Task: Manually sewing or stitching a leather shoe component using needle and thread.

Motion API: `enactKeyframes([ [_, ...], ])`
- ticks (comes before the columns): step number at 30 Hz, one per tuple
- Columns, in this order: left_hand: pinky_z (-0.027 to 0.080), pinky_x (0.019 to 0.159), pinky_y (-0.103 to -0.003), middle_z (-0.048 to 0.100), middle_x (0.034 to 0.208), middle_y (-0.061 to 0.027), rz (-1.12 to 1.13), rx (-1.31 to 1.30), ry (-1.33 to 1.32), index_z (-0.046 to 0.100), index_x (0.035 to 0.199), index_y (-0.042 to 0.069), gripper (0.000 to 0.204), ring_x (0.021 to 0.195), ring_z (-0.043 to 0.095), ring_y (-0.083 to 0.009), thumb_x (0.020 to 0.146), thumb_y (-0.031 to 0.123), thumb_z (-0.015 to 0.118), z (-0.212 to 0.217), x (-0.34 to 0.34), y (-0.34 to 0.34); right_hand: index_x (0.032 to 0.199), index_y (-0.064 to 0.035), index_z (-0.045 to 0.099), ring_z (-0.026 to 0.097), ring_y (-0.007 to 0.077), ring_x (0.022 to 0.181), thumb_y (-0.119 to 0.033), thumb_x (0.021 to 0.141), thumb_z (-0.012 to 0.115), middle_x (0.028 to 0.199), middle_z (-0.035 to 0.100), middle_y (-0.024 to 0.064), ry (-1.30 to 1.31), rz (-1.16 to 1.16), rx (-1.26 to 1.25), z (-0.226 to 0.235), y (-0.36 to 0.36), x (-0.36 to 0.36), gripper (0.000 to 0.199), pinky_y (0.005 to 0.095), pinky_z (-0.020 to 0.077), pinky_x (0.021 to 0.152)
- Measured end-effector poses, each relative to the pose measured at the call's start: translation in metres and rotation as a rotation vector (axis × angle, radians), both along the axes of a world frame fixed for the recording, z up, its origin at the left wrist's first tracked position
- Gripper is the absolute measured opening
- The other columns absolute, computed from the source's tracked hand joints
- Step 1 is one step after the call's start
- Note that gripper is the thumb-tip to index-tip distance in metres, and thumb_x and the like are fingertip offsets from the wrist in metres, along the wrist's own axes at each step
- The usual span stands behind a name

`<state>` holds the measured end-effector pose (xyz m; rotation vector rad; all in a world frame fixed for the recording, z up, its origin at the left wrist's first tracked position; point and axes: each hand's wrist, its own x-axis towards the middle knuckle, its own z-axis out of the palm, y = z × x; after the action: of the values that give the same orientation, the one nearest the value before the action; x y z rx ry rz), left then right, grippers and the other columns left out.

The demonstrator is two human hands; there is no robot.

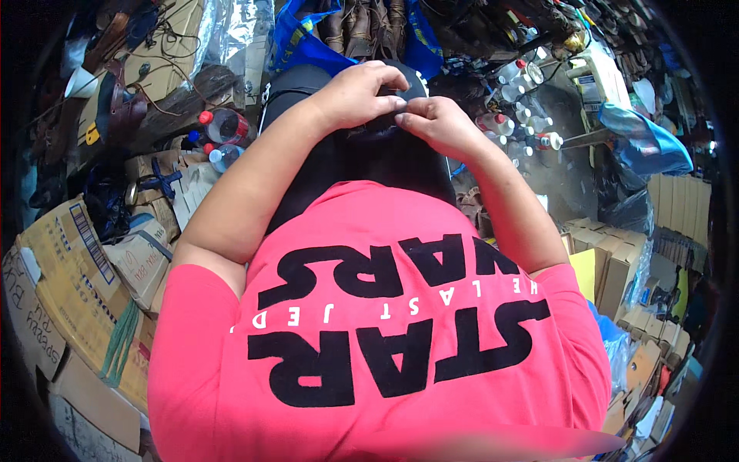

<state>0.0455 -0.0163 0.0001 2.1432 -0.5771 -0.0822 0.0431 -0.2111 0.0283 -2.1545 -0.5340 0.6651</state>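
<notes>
Both hands meet above my lap, close in front of my dark trousers [369,165]. My left hand [358,96] is bent inward, with its index finger curled and its thumb reaching toward the other hand. My right hand [443,127] has its thumb and fingers pinched together at the left thumb's tip. Whatever lies between the fingertips is too small and dark to name. Beneath the hands a dark, slightly shiny piece [373,129] rests on the lap; against the trousers its outline is hard to tell.
Beyond my knees a blue bag [304,35] stands around several brown leather shoes [358,31]. Bottles with red caps [225,125] lie at the left; several small bottles [516,115] stand at the right. Cardboard boxes [73,269] crowd the left, more cartons [608,254] the right.
</notes>
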Motion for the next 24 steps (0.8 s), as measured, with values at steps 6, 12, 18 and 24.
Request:
enactKeyframes([
  [6,0.044,0.077,-0.032,0.056,0.084,-0.0103,-0.011,-0.005,-0.007,0.061,0.083,0.005,0.019,0.083,0.055,-0.024,0.077,0.021,0.069,-0.009,0.006,-0.003,0.076,0.0019,0.058,0.049,0.0126,0.058,-0.021,0.083,0.059,0.062,0.054,0.0048,0.018,-0.005,0.019,0.019,-0.021,-0.016,0.024,0.0311,0.041,0.056],
  [12,0.044,0.076,-0.025,0.062,0.09,-0.0036,-0.092,-0.263,0.499,0.066,0.088,0.001,0.016,0.084,0.056,-0.0099,0.08,0.014,0.068,-0.005,0.019,0.013,0.083,0.0017,0.065,0.049,0.0063,0.064,-0.014,0.086,0.062,0.067,0.051,-0.0008,0.061,-0.23,0.336,0.04,-0.031,-0.025,0.016,0.0245,0.041,0.057],
  [18,0.044,0.083,-0.024,0.063,0.096,-0.0027,-0.165,-0.187,0.592,0.068,0.103,0.003,0.023,0.089,0.057,-0.0099,0.082,0.01,0.062,0.007,0.018,0.02,0.096,-0.0069,0.07,0.059,0.0268,0.07,-0.009,0.078,0.063,0.076,0.057,0.0127,-0.345,-0.012,-0.049,0.028,-0.018,-0.018,0.019,0.0329,0.0476,0.065],
  [24,0.043,0.083,-0.023,0.061,0.095,-0.0029,-0.177,-0.183,0.611,0.067,0.107,0.004,0.027,0.09,0.057,-0.0108,0.081,0.007,0.059,0.009,0.015,0.024,0.093,-0.0073,0.07,0.062,0.0304,0.08,-0.012,0.076,0.06,0.082,0.062,0.0152,-0.417,0.023,-0.17,0.03,-0.009,-0.014,0.021,0.0359,0.0501,0.073],
])
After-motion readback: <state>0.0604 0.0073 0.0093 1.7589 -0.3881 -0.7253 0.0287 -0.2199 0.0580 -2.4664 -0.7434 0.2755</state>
